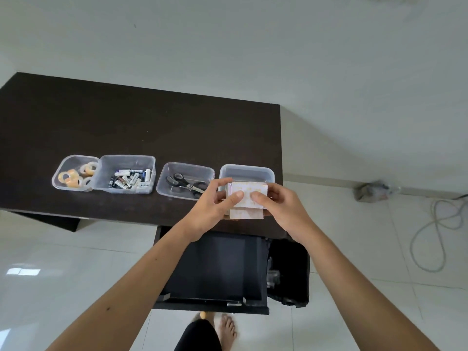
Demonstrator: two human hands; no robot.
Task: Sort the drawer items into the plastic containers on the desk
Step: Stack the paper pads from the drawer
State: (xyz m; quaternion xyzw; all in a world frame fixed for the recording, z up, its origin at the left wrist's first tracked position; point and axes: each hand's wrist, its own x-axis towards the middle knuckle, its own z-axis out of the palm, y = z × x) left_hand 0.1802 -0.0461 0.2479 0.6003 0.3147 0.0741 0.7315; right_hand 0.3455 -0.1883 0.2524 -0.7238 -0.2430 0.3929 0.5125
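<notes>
Desk (126, 122): dark brown top set against a pale wall, with four clear plastic containers in a row near its front edge.
Drawer (215, 269): pulled open below the desk's front right part; its dark inside shows no loose items.
Battery container (152, 163): second from left, holding a heap of batteries (130, 179), touching the tape container beside it.
Scissors container (187, 167): third from left, with black-handled scissors (186, 184) lying flat inside.
Far-right container (247, 172): just behind the hands; its visible part looks empty.
Tape container (63, 168): far left, holding several tape rolls (77, 174).
Left hand (212, 211): fingers closed on the left side of the paper pad stack (248, 198), thumb on top.
Right hand (283, 209): clamped on the stack's right side, thumb pressing the top face.
Paper pad stack: pale, faintly patterned, held between both hands in front of the far-right container, over the desk's front edge.
</notes>
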